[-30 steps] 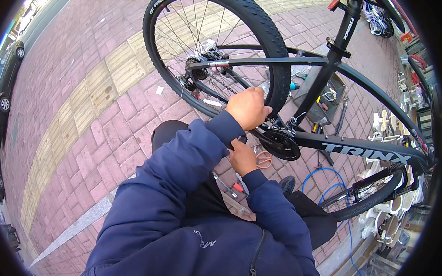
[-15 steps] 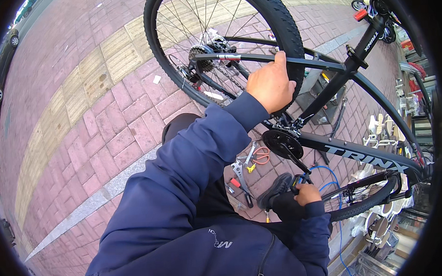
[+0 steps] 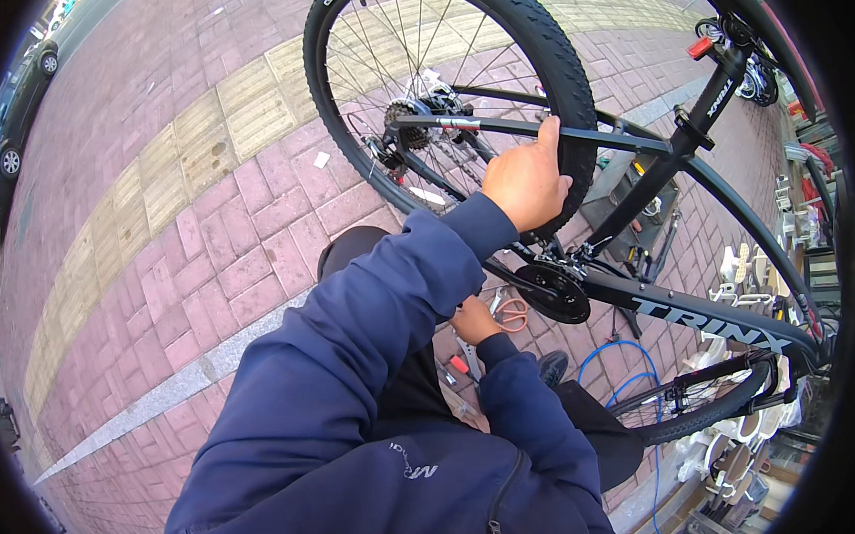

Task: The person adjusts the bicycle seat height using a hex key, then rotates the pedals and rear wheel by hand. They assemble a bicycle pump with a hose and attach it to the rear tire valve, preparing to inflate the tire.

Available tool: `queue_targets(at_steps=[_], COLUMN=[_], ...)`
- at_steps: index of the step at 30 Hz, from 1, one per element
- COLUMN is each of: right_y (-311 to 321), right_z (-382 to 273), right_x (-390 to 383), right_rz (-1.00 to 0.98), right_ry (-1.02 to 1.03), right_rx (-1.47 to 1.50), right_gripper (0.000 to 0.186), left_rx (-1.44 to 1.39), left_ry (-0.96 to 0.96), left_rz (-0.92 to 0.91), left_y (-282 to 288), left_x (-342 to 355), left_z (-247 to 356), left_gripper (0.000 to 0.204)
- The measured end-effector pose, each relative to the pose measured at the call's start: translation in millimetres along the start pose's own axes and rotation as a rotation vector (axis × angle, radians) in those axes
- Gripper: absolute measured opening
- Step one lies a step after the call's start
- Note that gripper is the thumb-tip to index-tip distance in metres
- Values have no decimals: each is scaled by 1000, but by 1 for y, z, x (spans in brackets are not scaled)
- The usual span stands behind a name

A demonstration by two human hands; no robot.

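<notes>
Head view: right hand [image 3: 474,321] half-hidden

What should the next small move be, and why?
I'd suggest swinging the right hand farther around the chainring, leaving the left hand by the frame tube beside the rear tyre. The right hand is left of the chainring, its fingers partly hidden behind the left sleeve; half a second ago it was lower right, at the pedal, so circling looks likely.
</notes>
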State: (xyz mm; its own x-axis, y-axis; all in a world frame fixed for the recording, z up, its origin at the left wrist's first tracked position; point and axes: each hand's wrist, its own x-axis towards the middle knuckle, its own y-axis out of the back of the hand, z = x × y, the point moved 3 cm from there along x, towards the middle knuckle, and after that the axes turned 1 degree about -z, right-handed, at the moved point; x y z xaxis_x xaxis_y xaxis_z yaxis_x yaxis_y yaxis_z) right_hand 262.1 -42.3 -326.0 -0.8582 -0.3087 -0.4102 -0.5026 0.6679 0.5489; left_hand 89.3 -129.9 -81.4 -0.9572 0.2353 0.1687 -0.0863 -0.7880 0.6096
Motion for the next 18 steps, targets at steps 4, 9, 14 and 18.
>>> queue_targets(at_steps=[4,9,14,18], right_y=[-8,141,252,188], right_z=[107,78,-73,-101], right_x=[-59,-163,-201,-125], right_rz=[-297,-494,6,158], right_ry=[-317,-616,-449,-86], right_rx=[-318,-774,-83,284], right_gripper=[70,44,34,30], left_rx=[7,-37,-17,-9], left_ry=[-15,-6,17,9], left_rz=[-16,-13,-26,4], left_y=[3,2,-3,-1], left_x=[1,3,1,1], left_z=[0,3,8,5], left_gripper=[80,80,81,81])
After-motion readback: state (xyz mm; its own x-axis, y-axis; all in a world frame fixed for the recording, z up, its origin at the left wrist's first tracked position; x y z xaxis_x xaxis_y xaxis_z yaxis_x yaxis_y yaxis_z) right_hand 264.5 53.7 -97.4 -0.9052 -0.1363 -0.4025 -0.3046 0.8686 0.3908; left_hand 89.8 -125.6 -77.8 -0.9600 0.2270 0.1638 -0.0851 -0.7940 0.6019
